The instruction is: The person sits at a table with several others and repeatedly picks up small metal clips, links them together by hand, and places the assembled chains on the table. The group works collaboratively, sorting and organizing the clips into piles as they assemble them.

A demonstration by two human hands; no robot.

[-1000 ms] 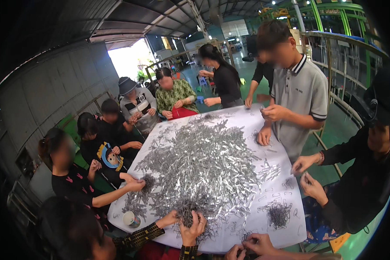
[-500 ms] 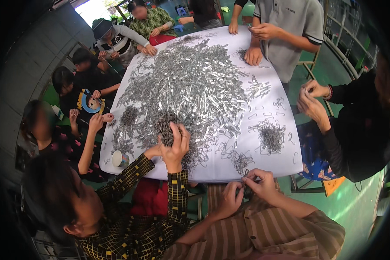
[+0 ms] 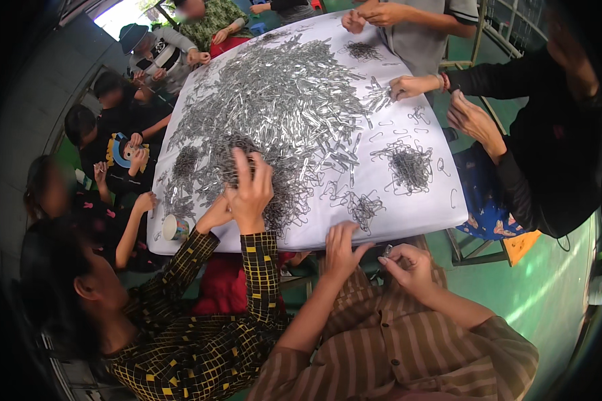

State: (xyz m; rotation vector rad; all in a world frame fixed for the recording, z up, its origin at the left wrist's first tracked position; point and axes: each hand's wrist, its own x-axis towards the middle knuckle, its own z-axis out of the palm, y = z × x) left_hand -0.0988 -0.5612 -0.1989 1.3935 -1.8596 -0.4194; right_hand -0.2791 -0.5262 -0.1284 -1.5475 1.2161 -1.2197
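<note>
My left hand (image 3: pixel 342 250) rests with spread fingers on the near edge of the white-covered table (image 3: pixel 408 220), just below a small tangle of wire hooks (image 3: pixel 362 208). My right hand (image 3: pixel 409 264) is held below the table edge and pinches a small silvery metal piece (image 3: pixel 388 250) between thumb and fingers. Both arms wear brown striped sleeves. A big heap of grey metal clips (image 3: pixel 281 100) covers most of the table.
A person in a yellow-and-black checked shirt sits on my left with both hands (image 3: pixel 246 194) in the heap. More people ring the table. A separate pile of hooks (image 3: pixel 410 167) lies at the right, and a small cup (image 3: pixel 174 228) stands at the near left corner. The floor is green.
The view has tilted down and moved closer to the table. My left hand has risen to the table edge. The neighbour's hands stay in the heap.
</note>
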